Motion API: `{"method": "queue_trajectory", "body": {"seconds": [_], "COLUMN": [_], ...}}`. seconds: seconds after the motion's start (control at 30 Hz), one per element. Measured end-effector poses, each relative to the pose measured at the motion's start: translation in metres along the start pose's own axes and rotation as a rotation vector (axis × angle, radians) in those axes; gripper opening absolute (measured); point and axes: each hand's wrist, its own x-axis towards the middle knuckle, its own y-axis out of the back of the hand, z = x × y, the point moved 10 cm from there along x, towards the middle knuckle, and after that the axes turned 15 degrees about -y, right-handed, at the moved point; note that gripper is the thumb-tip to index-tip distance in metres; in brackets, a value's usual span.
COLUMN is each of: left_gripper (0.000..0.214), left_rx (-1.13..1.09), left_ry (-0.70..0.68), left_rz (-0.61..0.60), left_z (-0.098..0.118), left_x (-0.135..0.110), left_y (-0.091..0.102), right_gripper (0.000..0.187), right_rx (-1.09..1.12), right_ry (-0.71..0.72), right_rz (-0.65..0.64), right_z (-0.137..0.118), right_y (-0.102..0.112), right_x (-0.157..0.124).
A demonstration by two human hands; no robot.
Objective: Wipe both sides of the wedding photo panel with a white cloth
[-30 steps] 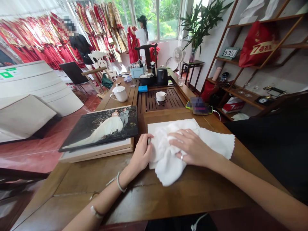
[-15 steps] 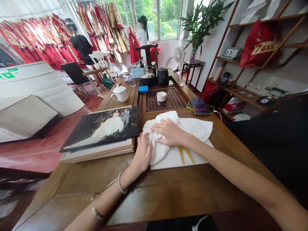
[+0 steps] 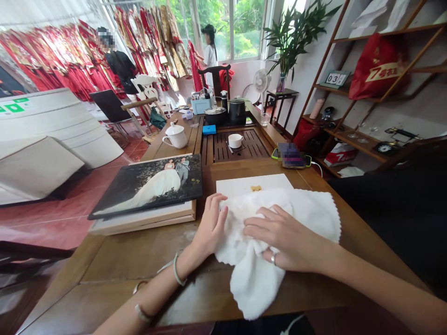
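Observation:
My right hand (image 3: 284, 237) presses a white cloth (image 3: 307, 209) onto a flat white board (image 3: 244, 185) that lies on the wooden table (image 3: 139, 260); its fingers are spread over the bunched cloth. The cloth's lower end hangs past the table's near edge. My left hand (image 3: 209, 225) rests on the board's left edge, fingers curled against the side of the cloth. A small gold mark (image 3: 256, 188) shows on the bare far part of the board.
A photo album (image 3: 150, 186) lies to the left on a pale box. Beyond are a slatted tea tray with a white cup (image 3: 235, 139), a white teapot (image 3: 175, 135), a kettle (image 3: 237, 110) and a phone (image 3: 291, 156). Two people stand far back by red garments. Shelves line the right wall.
My right hand has dragged the cloth from the board's far end back to the near edge, uncovering the far part and hiding the gold lines. The left hand stayed at the left edge.

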Motion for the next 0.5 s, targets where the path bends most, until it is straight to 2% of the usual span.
{"method": "queue_trajectory", "body": {"seconds": [0.1, 0.2, 0.33, 0.5], "left_gripper": [0.027, 0.027, 0.03, 0.04], "left_rx": [-0.013, -0.005, -0.002, 0.013], "left_ry": [-0.009, -0.004, 0.023, 0.065], "left_rz": [-0.038, -0.014, 0.033, 0.049], "left_z": [0.001, -0.001, -0.007, -0.018], "left_x": [0.002, 0.002, 0.002, -0.001], "left_y": [-0.003, 0.0, 0.004, 0.004], "right_gripper": [0.039, 0.035, 0.035, 0.04], "right_rx": [0.1, 0.153, 0.09, 0.001], "right_ry": [-0.129, -0.171, -0.21, -0.227], "right_rz": [0.024, 0.066, 0.133, 0.121], "right_z": [0.022, 0.039, 0.053, 0.052], "right_y": [0.004, 0.008, 0.009, 0.003], "right_x": [-0.003, 0.006, 0.038, 0.09]}}
